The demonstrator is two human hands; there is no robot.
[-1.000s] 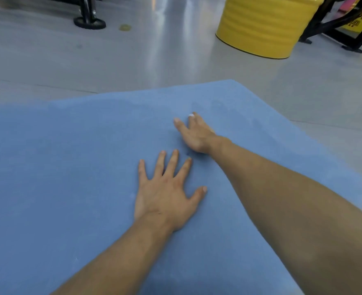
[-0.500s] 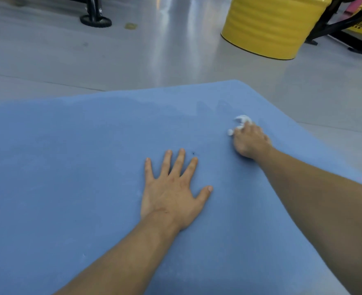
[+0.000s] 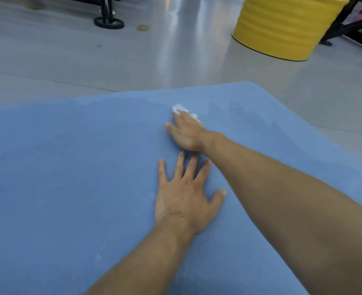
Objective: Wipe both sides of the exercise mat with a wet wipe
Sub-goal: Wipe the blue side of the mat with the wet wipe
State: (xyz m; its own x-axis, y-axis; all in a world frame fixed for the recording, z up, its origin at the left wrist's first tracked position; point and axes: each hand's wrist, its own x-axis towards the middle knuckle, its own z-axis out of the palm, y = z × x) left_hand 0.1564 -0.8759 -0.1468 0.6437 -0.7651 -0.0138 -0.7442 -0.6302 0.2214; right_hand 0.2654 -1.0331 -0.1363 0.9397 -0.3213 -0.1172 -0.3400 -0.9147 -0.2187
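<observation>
The blue exercise mat (image 3: pixel 69 188) lies flat on the floor and fills the lower part of the head view. My left hand (image 3: pixel 186 196) rests on it palm down, fingers spread. Just beyond its fingertips, my right hand (image 3: pixel 186 133) lies flat on the mat and presses a crumpled white wet wipe (image 3: pixel 179 108) under its fingers. Only the wipe's far edge shows past the fingertips. Darker damp streaks mark the mat to the right of that hand.
Shiny grey floor (image 3: pixel 175 50) surrounds the mat. A yellow drum (image 3: pixel 282 24) stands at the back right beside a black equipment frame (image 3: pixel 345 24). A black wheel (image 3: pixel 108 23) of other equipment sits at the back left.
My right hand slid the wipe right, then back left toward the mat's middle, and its fingers flattened. My left hand stayed planted.
</observation>
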